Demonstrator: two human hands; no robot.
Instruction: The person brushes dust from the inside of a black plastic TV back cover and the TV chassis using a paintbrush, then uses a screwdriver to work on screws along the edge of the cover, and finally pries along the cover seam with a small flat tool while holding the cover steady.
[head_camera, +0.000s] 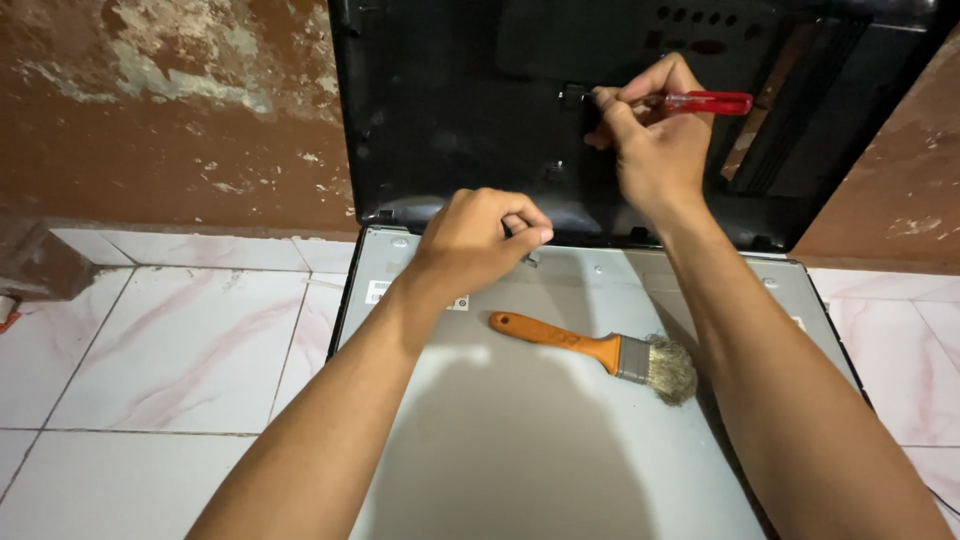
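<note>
paintbrush (590, 352) – orange handle, metal ferrule, worn grey bristles, lying flat, bristles toward 4 o'clock | floor (150, 350) – white tiles veined pink, dark grout lines, out at 9 o'clock and 3 o'clock | wall (170, 110) – reddish-brown, paint flaking in pale patches toward 11 o'clock | small white object (6, 306) at the left edge, too cut off to tell

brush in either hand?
No: the brush lies loose on the grey panel, while the right hand grips a red-handled screwdriver.
</note>
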